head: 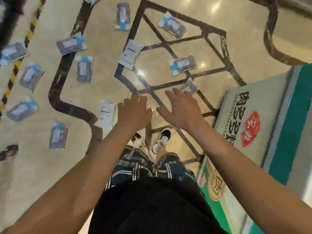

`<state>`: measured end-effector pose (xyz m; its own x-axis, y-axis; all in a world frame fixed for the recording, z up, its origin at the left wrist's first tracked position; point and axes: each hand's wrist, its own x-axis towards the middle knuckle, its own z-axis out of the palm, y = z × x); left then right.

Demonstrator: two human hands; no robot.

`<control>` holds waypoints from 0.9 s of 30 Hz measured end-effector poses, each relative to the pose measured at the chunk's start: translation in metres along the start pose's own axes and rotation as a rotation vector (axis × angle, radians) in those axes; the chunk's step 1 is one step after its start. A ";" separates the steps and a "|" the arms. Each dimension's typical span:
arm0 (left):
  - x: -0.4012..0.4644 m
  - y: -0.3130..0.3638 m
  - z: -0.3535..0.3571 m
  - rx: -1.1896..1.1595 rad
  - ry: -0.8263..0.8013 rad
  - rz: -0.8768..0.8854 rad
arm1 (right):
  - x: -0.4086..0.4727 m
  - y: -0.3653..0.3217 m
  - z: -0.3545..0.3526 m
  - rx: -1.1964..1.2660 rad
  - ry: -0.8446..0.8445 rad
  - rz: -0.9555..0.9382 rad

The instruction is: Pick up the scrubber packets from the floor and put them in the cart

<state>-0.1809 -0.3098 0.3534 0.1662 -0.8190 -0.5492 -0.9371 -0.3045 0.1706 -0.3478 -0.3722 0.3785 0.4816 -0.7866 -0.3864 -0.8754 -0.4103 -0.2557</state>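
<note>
Several scrubber packets lie scattered on the shiny beige floor, grey pads in clear wrap with blue and white labels. One packet (106,114) lies just left of my left hand (135,110). Another packet (189,86) lies just beyond the fingertips of my right hand (181,108). More lie farther off, such as a packet (130,54) showing its white side and a packet (182,64) to its right. Both hands reach forward and down, palms down and fingers spread, holding nothing. No cart is in view.
Dark inlaid lines (170,48) cross the floor. A display unit (263,119) with green trim and a red sticker stands at the right. A yellow-black striped strip (20,61) runs along the left. My feet in white shoes (161,139) stand below my hands.
</note>
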 end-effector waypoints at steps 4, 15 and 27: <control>0.045 -0.010 0.057 -0.046 -0.030 -0.061 | 0.052 0.025 0.050 -0.008 -0.147 -0.047; 0.299 -0.057 0.333 -0.214 -0.222 -0.227 | 0.270 0.145 0.369 -0.102 -0.343 -0.063; 0.394 -0.162 0.588 -0.492 -0.201 -0.876 | 0.414 0.372 0.559 0.069 -0.319 0.590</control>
<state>-0.1442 -0.2968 -0.3718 0.6346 -0.1304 -0.7618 -0.2741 -0.9596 -0.0641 -0.4508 -0.5926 -0.3718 -0.0783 -0.6907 -0.7189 -0.9960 0.0851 0.0267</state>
